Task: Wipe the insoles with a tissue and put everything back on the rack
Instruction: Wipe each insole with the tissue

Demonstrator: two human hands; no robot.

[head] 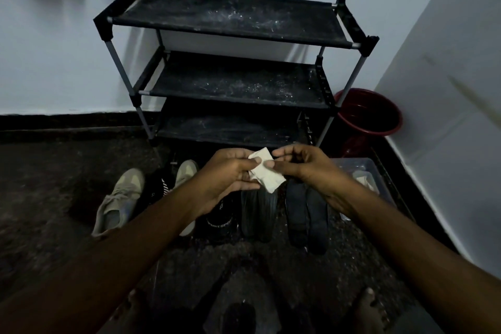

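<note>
The folded tissue (267, 172), light, limp and easily torn, is pinched at its edges by the left hand (230, 175) and right hand (301, 165) above the dark insoles (296, 206) on the floor (thin, bendy, probably best lifted by the heel) before the rack (230, 81).

I count one rack (233, 22) with three shelves (235, 81). One tissue (267, 177). Two hands: left hand (230, 173), right hand (301, 165). Two beige sneakers (119, 198). Four dark insoles (296, 206), as far as I can tell. One red bucket (371, 114). One clear tub (376, 179).
</note>
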